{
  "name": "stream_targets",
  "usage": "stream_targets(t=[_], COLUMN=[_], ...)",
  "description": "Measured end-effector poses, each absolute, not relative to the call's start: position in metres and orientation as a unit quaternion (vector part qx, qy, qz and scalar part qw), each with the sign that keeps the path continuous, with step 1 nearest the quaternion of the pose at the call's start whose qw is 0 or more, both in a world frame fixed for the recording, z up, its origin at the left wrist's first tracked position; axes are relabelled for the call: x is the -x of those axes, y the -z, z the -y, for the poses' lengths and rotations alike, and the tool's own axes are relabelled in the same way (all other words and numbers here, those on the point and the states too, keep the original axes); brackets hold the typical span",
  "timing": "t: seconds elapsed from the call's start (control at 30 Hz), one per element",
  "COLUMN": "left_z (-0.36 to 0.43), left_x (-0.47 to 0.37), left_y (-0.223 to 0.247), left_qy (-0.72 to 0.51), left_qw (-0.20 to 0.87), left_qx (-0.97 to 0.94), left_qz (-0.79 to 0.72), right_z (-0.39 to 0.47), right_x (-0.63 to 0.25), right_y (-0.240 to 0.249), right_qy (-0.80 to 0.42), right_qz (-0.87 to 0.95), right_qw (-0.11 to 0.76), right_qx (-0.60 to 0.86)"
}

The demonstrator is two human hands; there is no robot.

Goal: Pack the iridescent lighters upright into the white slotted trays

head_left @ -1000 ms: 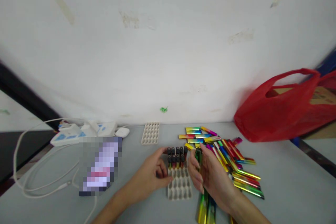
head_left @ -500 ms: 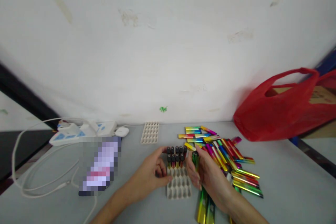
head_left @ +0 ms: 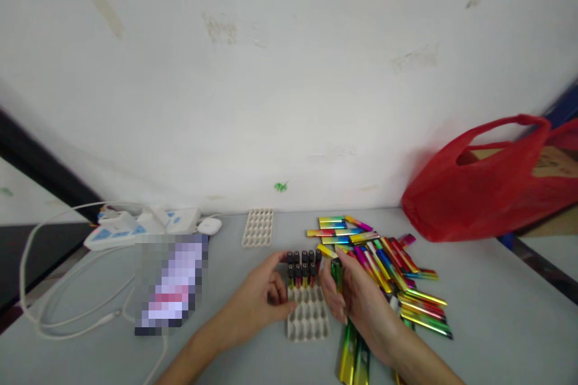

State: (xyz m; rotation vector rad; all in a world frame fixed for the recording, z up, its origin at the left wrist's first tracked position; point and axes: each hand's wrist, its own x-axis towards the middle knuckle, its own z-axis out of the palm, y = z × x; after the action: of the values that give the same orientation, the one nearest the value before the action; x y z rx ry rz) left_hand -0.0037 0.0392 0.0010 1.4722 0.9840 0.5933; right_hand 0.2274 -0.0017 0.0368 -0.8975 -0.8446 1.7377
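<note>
Fingers [head_left: 332, 301] of right hand [head_left: 363, 307] curl round green lighter [head_left: 337, 275], now nearer tray [head_left: 309, 331]; left hand [head_left: 258, 293], half-spread, touches tray.

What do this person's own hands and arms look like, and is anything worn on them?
The left hand and right hand are both ungloved, and no rings show, though some fingers are hidden. The left forearm and right forearm are bare down to the picture's edge: no sleeve, watch or bracelet shows.
</note>
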Motion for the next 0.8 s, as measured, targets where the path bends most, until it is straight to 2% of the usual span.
stream_targets(t=[0.8], left_z=[-0.0383], left_x=[0.0073], left_y=[-0.0047], left_qy=[-0.250], left_qw=[0.580], left_qx=[-0.664], left_qz=[-0.401], right_z=[0.0002], right_x=[-0.2288], right_y=[-0.0346], right_qy=[-0.715], right_qz=[0.332], right_qw=[0.482], right_qx=[0.383])
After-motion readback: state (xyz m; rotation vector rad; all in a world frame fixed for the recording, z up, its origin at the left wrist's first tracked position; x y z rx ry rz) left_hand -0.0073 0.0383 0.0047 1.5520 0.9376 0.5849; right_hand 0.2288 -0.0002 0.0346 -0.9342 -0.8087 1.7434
